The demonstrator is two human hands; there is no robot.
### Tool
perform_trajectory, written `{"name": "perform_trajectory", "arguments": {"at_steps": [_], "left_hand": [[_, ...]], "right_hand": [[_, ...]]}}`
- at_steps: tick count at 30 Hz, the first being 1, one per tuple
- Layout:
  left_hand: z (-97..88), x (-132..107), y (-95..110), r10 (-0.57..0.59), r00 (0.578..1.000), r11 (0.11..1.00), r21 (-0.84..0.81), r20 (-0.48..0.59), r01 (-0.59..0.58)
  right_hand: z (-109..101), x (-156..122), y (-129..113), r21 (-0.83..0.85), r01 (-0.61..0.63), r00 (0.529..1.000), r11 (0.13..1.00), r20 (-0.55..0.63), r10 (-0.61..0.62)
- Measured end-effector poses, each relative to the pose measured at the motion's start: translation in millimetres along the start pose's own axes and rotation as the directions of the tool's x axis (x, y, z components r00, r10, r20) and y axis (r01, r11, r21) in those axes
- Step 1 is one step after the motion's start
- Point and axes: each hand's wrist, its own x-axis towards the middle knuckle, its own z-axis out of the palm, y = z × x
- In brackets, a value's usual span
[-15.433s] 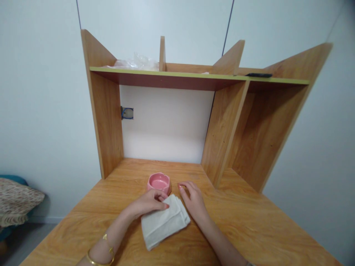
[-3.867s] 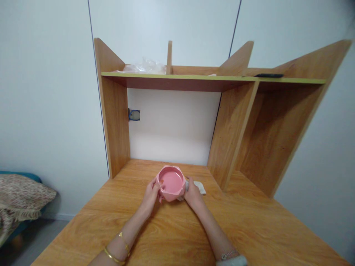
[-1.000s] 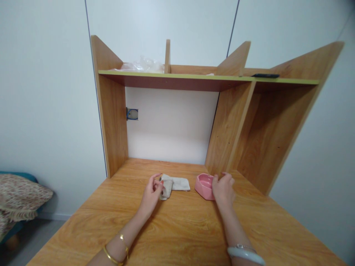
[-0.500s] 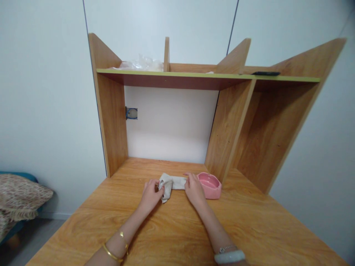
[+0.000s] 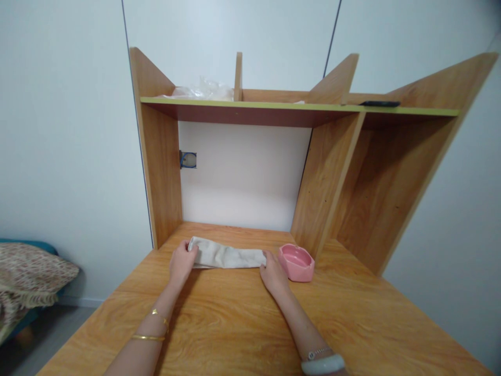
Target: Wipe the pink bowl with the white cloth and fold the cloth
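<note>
We pinch the pale cloth (image 5: pixel 229 257) on the surface (image 5: pixel 235 324), L of the pink dish (image 5: pixel 299 271): left hand (image 5: pixel 182 264) on one end, right hand (image 5: pixel 274 272) on the other. It's prob. soft, light + floppy, so ends = best grip.

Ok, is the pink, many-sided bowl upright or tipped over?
Upright: the pink, many-sided bowl sits with its opening facing up on the brown wood-grain desk.

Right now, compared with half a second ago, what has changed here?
The left hand moved left, drawing the bunched part of the cloth out into a long strip. The right hand remains at the cloth's right end. The pink bowl and plastic bag stayed in place.
</note>
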Motion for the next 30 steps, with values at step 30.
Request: {"name": "perform_trajectory", "arguments": {"at_steps": [30], "left_hand": [[28.6, -44, 22, 0.325, 0.879, 0.901, 0.168, 0.348, -0.400]], "right_hand": [[-15, 8, -5, 0.151, -0.156, 0.973, 0.976, 0.195, 0.125]]}}
